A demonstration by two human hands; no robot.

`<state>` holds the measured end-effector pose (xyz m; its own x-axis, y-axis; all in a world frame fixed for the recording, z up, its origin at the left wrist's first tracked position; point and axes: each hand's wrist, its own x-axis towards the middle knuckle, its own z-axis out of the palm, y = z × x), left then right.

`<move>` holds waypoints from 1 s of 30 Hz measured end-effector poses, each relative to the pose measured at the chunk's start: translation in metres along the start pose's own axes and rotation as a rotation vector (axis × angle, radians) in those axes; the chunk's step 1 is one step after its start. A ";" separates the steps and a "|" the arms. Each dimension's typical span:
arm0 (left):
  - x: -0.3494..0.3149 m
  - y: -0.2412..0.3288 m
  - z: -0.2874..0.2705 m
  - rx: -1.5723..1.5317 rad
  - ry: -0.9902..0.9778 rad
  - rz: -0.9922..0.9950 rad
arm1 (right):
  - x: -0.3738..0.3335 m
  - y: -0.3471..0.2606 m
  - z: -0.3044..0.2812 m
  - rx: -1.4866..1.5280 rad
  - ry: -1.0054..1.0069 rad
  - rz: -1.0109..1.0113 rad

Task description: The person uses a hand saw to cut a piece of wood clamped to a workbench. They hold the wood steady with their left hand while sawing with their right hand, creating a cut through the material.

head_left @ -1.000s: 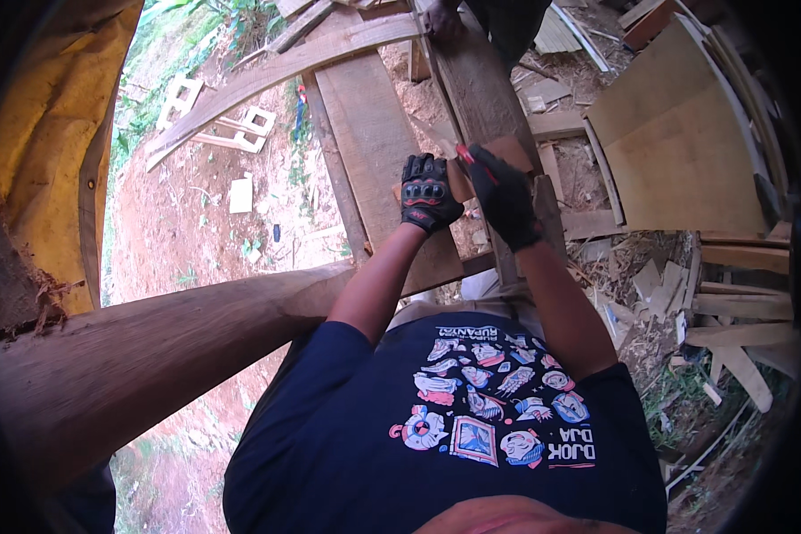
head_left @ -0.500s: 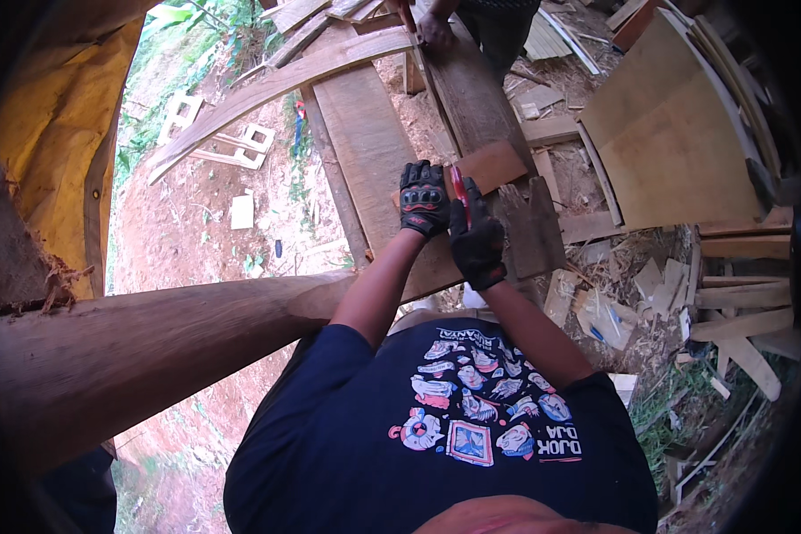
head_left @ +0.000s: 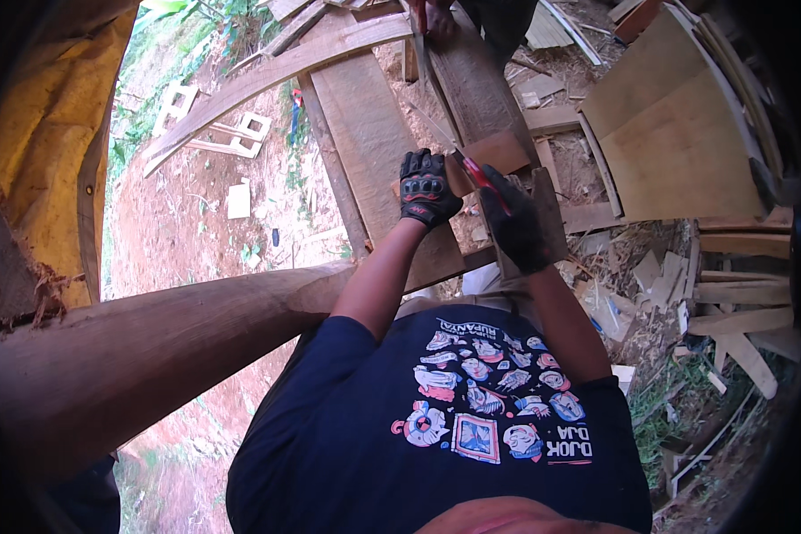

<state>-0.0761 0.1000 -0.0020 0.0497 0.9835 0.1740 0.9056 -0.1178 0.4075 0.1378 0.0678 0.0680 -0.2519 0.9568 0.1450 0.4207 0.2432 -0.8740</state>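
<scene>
Reddish-brown board (head_left: 502, 153) half hidden under left gloved hand (head_left: 430, 189), blurred blade (head_left: 437, 128), probably a saw's, tip hard to make out, smeared right hand (head_left: 518, 224), co-worker (head_left: 500, 22) cut off by top edge

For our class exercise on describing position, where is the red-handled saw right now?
In the head view, the red-handled saw is above and right of centre, in the gloved right grip, just right of the gloved left grip.
</scene>
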 end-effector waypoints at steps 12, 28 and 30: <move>-0.012 -0.002 0.002 -0.023 0.059 -0.012 | -0.037 -0.059 -0.044 -0.033 0.015 -0.020; -0.006 0.000 0.004 -0.022 0.007 -0.020 | -0.041 -0.021 -0.034 -0.027 -0.002 0.012; -0.005 0.004 -0.002 -0.043 -0.003 -0.035 | -0.072 -0.060 -0.066 -0.128 -0.052 0.041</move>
<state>-0.0737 0.0948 0.0003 0.0196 0.9875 0.1567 0.8879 -0.0892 0.4513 0.1879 -0.0057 0.1409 -0.2756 0.9576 0.0835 0.5383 0.2257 -0.8120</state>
